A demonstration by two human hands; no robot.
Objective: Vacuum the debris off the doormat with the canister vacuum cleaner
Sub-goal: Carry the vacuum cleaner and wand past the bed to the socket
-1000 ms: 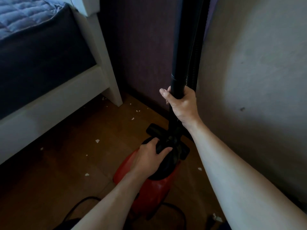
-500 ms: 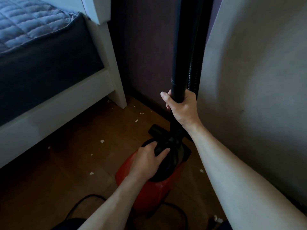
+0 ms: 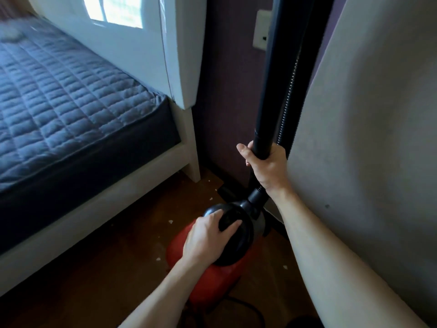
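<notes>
Standing near upright against the right wall (image 3: pixel 366 138), the black wand (image 3: pixel 272 91) is clamped in the right grip (image 3: pixel 264 166), while the left grip (image 3: pixel 208 240) curls round the handle (image 3: pixel 227 221) of the red canister vacuum (image 3: pixel 212 280) directly below; doormat not in view.

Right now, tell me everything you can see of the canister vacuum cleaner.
The canister vacuum cleaner is low by the wooden floor, in the wall corner near the bed frame. Its body looks like glossy red plastic, capped by a rounded black top. A rigid black tube rises from it, nearly upright, out of frame, with a ribbed hose alongside. The left hand holds the black top; the right hand grips the tube above the joint. A dark cord lies by its base.
</notes>
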